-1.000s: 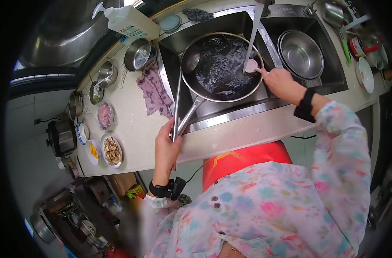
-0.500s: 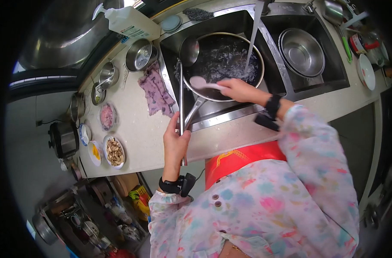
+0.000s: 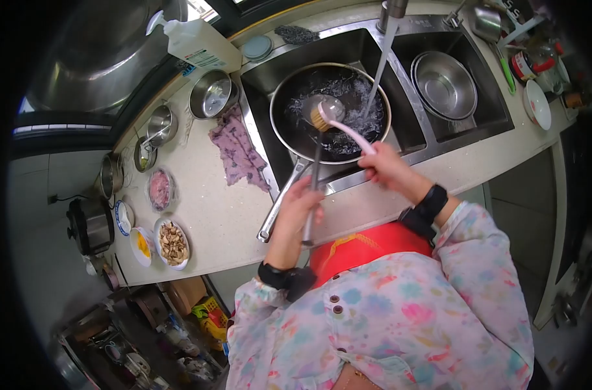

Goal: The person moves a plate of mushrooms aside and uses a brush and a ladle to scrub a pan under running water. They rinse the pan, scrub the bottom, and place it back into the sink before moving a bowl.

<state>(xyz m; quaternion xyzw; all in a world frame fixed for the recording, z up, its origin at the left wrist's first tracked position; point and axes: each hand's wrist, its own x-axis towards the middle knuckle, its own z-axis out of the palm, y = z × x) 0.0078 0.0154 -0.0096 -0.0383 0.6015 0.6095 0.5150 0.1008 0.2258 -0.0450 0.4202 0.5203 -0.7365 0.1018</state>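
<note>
My left hand (image 3: pixel 300 205) is closed round the handle of a metal ladle (image 3: pixel 315 159), whose bowl is over the pan. In my right hand (image 3: pixel 388 168) is a pink-handled brush (image 3: pixel 351 133); its bristles are against the ladle. Beneath both lies a wide dark pan (image 3: pixel 289 130) in the left sink basin, its long metal handle reaching over the counter edge. Water from the faucet (image 3: pixel 396 8) runs into the pan and ripples there.
Right basin (image 3: pixel 497 120) holds stacked metal bowls (image 3: pixel 445 84). Left of the sink are a purple cloth (image 3: pixel 235 146), a metal bowl (image 3: pixel 211 94), a plate of chopped mushrooms (image 3: pixel 173 245), wrapped meat (image 3: pixel 160 189) and a white pump bottle (image 3: pixel 201 42).
The ladle's bowl has moved from the pan's left side towards its middle. The brush has turned and now meets it. My left hand has shifted right.
</note>
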